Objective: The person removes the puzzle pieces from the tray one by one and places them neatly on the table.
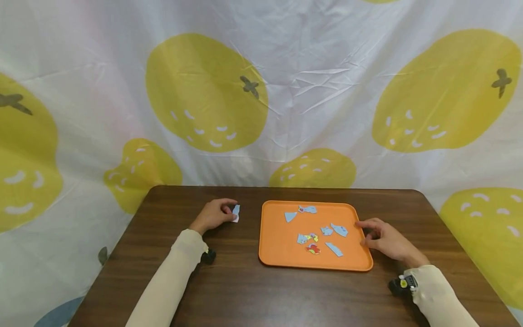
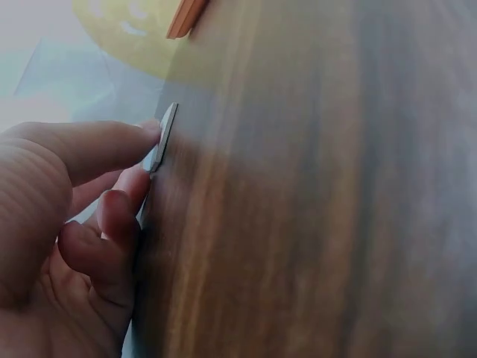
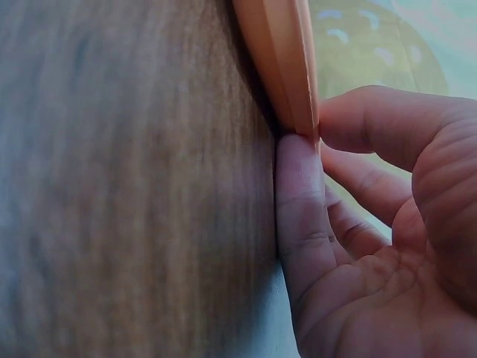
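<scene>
My left hand (image 1: 214, 214) is over the table left of the tray, pinching a small light-blue puzzle-like piece (image 1: 236, 213) with a white edge. Seen edge-on in the left wrist view, the thin piece (image 2: 165, 138) sits at the thumb and finger tips, close over the wood. At the right, my right hand (image 1: 388, 239) grips the rim of an orange tray (image 1: 282, 254). The right wrist view has one finger (image 3: 302, 186) under the rim and the thumb on top. On the tray lie several irregular pieces, among them a plain blue one (image 1: 334, 249) and a red-printed one (image 1: 313, 249).
The brown wooden table (image 1: 245, 295) has rounded far corners. Behind it hangs a white cloth (image 1: 310, 91) printed with yellow fruit. A dark wrist device (image 1: 402, 285) is strapped at the right sleeve, another dark one (image 1: 209, 256) at the left.
</scene>
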Demonstrator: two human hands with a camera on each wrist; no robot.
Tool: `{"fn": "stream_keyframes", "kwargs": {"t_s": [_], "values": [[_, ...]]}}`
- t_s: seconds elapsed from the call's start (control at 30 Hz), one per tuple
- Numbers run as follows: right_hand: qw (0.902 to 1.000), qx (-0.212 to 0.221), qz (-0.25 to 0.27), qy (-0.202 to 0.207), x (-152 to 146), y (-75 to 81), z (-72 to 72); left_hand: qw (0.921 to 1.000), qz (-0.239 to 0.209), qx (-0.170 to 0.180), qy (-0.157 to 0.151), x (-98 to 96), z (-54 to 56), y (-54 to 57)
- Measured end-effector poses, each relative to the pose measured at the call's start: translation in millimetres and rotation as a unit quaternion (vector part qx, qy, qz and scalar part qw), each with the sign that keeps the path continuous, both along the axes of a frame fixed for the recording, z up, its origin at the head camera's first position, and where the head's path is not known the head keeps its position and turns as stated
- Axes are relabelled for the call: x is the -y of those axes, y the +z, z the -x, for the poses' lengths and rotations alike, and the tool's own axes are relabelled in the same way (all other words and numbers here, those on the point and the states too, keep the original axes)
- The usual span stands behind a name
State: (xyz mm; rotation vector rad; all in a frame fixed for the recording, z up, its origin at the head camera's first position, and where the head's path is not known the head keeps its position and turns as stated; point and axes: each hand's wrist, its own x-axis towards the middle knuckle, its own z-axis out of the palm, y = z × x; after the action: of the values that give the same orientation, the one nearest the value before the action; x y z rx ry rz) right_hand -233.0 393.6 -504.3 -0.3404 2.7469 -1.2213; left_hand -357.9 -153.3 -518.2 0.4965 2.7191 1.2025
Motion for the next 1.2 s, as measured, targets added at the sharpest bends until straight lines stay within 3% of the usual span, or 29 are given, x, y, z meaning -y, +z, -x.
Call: {"fn": "stream_keyframes", "kwargs": {"t_s": [0.47,0.93,1.2], "values": [[1.0000,0.004,0.002,-0.004,-0.8,-1.5,-0.8,0.9985,-0.034,0.034,0.024,1.8,-7.8,3.8],[1.0000,0.002,0.005,-0.001,0.0,-1.8,0.0,0.9981,-0.030,0.024,0.049,-2.3,-13.5,5.3],[1.0000,-0.005,-0.003,0.001,1.4,-0.2,0.6,0.9970,-0.064,0.015,0.040,-7.7,-19.4,7.3]]}}
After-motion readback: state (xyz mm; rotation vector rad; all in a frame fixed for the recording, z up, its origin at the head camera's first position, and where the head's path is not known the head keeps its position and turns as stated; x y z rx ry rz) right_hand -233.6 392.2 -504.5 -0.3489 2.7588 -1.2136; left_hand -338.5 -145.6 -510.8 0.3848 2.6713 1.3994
